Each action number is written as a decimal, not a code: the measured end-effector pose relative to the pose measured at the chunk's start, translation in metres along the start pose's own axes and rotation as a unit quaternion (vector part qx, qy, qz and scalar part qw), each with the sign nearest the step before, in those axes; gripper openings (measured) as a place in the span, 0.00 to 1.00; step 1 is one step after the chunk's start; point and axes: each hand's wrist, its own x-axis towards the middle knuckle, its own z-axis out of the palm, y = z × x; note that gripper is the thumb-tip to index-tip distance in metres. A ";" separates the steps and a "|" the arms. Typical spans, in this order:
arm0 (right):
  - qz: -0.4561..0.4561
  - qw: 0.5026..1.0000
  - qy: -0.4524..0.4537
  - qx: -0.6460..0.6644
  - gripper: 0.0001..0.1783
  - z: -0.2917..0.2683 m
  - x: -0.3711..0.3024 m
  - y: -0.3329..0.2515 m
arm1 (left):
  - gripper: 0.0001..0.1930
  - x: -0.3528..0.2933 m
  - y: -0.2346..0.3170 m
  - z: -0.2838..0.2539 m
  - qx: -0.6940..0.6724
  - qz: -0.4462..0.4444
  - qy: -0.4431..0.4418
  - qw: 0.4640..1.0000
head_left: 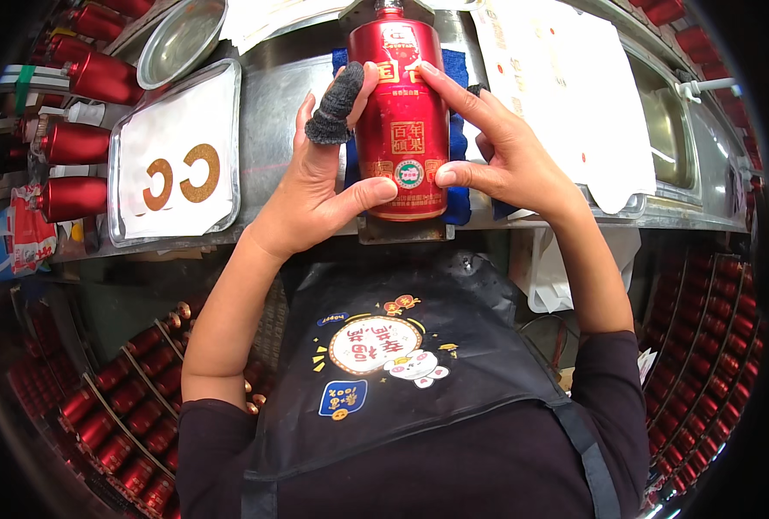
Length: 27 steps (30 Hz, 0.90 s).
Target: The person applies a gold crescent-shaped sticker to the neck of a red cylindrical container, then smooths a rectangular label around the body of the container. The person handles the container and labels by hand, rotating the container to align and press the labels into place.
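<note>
A glossy red bottle with gold lettering and a small round green-and-white mark lies in front of me, its neck pointing away. Beneath it a blue cloth covers part of the metal bench. My left hand grips the bottle's left side, thumb near the base; a dark grey knitted sleeve covers one of its fingers. From the right, my right hand holds the bottle too, its index finger on the gold lettering and its thumb beside the round mark. A dark covering shows on another right finger, mostly hidden.
On the left, a clear tray carries a white sheet with gold curved pieces. Behind it sits a metal bowl. Red bottles line the left side. White printed sheets cover the right bench beside a metal basin. Bottle racks stand below.
</note>
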 end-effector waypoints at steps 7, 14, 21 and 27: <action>-0.047 0.998 0.046 0.018 0.53 -0.001 -0.001 -0.001 | 0.47 -0.002 -0.004 -0.001 -0.092 0.006 0.034 0.995; -0.047 0.996 0.038 -0.067 0.53 -0.001 -0.008 -0.009 | 0.47 -0.003 -0.003 0.004 -0.057 0.018 0.039 0.997; -0.052 0.997 0.039 -0.039 0.56 0.005 -0.003 -0.002 | 0.48 -0.001 -0.003 0.004 -0.038 0.029 0.038 0.998; -0.041 0.998 0.025 -0.038 0.55 0.001 -0.006 -0.004 | 0.49 -0.003 -0.002 0.004 -0.027 0.007 0.033 0.999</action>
